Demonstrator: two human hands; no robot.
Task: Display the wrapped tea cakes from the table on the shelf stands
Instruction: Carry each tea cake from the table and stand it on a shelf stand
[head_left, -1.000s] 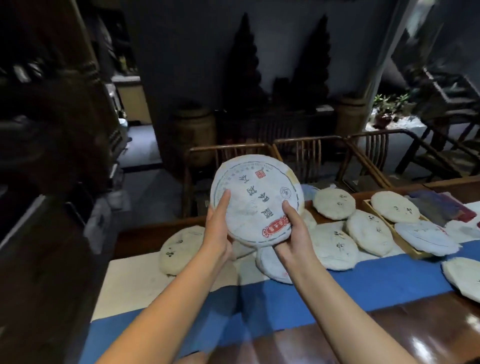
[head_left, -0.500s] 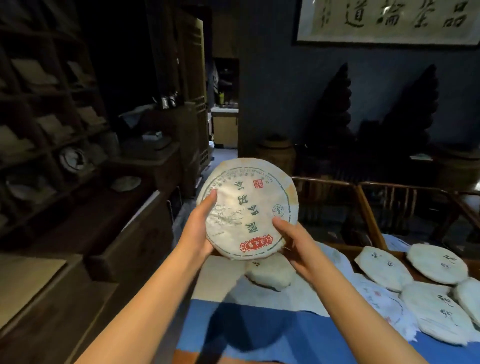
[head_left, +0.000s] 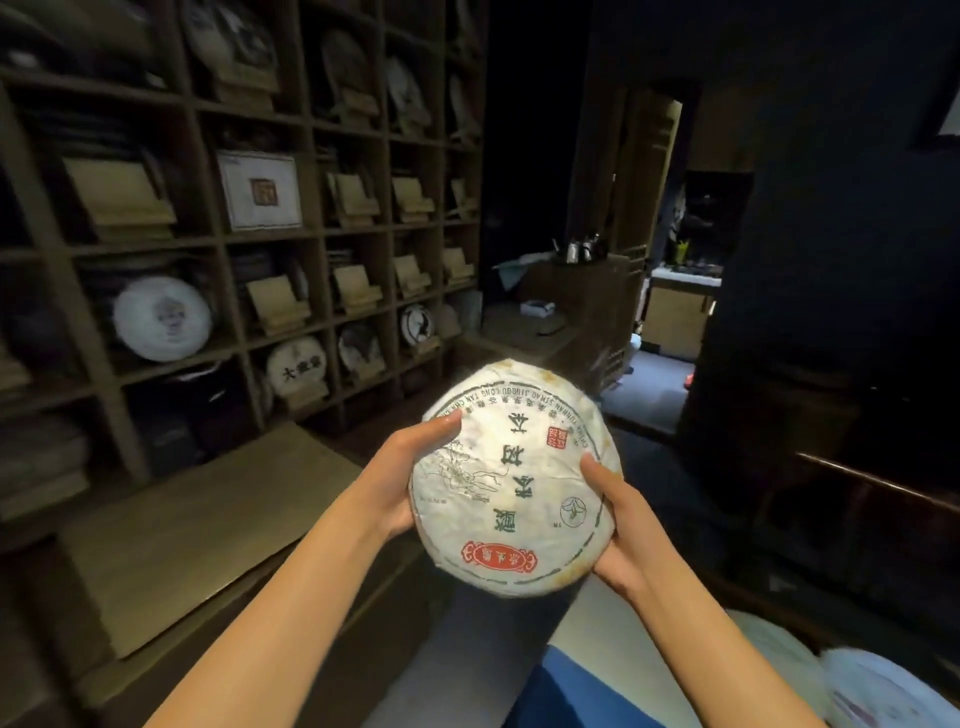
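A person holds one round, flat tea cake in both hands at the centre of the view, raised in the air in front of a wooden shelf. The cake is a thick disc wrapped in thin, crinkled white paper, printed with green characters down the middle, a green ring of lettering near the rim, a small red seal at 2 o'clock on its face and a red oval label at 6 o'clock. The printing appears upside down to the wearer.

The left hand grips the disc's edge at 9 o'clock, thumb lying across the paper face and fingers curled behind. The right hand grips the edge at 4 o'clock, thumb on the face, fingers hidden behind. Both forearms are bare.

The shelf unit fills the view from 9 to 12 o'clock: dark wood divided into square compartments. Many compartments hold a pale wooden stand with a slanted back and a small lip. Four displayed wrapped cakes show clearly in the lower rows, the largest a white disc at 9 o'clock; others higher up are too blurred to count. One framed white sheet stands at 10 o'clock.

At 5 o'clock, a blue cloth and one more blurred wrapped cake show on the table.
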